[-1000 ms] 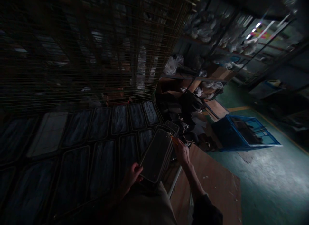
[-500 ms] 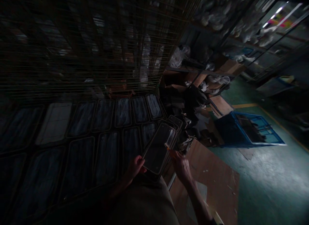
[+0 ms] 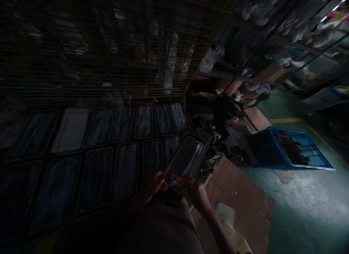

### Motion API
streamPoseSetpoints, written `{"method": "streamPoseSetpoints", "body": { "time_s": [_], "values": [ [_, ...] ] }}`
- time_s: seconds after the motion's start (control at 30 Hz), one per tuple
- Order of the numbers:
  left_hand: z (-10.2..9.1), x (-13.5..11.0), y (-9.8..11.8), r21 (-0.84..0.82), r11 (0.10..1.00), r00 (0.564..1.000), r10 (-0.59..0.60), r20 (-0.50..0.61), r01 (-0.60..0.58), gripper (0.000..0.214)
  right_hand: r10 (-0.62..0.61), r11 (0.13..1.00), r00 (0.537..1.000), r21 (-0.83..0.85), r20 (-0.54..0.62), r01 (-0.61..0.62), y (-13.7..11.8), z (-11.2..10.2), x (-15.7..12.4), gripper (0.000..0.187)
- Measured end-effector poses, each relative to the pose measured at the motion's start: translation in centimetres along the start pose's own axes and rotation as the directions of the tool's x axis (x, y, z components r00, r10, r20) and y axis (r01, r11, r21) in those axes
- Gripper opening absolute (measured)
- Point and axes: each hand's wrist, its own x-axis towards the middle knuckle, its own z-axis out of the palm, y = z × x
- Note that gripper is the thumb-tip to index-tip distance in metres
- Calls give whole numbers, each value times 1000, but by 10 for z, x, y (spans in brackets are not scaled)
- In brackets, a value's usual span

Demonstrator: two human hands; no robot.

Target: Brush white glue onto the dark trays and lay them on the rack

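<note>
The scene is very dark. My left hand [image 3: 156, 183] grips the near end of a stack of dark rectangular trays [image 3: 185, 160] that tilts up and away from me. My right hand [image 3: 196, 193] is closed on a thin orange stick, perhaps a pencil [image 3: 184, 179], whose tip rests on the top tray near its lower edge. Both hands sit just above my lap.
Rows of similar dark framed trays [image 3: 125, 170] lie flat to the left, with one pale tray [image 3: 71, 129] among them. A tall wire rack [image 3: 109, 46] rises behind. Right: cluttered shelves, cardboard [image 3: 245, 203] on the green floor, a blue crate [image 3: 289, 150].
My right hand has come down from the tray stack's far right edge to its near end, bringing the orange stick onto the top tray. The view has shifted left and down.
</note>
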Motion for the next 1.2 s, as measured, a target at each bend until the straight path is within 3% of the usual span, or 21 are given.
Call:
{"method": "streamPoseSetpoints", "body": {
  "time_s": [0.13, 0.33, 0.5, 0.6, 0.7, 0.8, 0.93, 1.07, 1.2],
  "values": [
    [0, -4, 6, 62, 998, 999, 10, -42, -8, 25, -8, 1000, 988, -17, -157, 5, 17, -20, 47, 31],
    [0, -3, 8, 61, 998, 997, -23, -75, 27, 17, -118, 969, 923, -244, -367, 27, 26, -46, 96, 33],
    [0, -1, 6, 57, 998, 995, -30, -97, 36, 19, -124, 924, 918, -382, -376, -31, 24, -44, 115, 36],
    [-1, -1, 5, 58, 998, 995, -19, -95, 24, 22, -116, 922, 945, -388, -306, -12, 21, -32, 107, 33],
    [-2, -2, 5, 54, 998, 996, -8, -94, 13, 24, -127, 937, 973, -346, -195, 53, 14, -14, 77, 30],
    [-3, -3, 5, 47, 999, 996, 7, -90, -3, 26, -100, 980, 993, -181, -64, 87, 3, 5, 36, 30],
    [-6, -1, 3, 30, 999, 999, -10, -44, 11, 30, 9, 998, 1000, 62, 16, -10, -8, 25, -6, 28],
    [-7, -1, 6, 74, 997, 999, -35, -28, 37, 28, 106, 983, 994, 154, -28, -100, 5, 18, -5, 26],
    [-6, -4, 13, 151, 987, 996, -41, -78, 53, 21, 72, 997, 964, 42, -254, -64, 31, -18, 32, 30]
  ]
}}
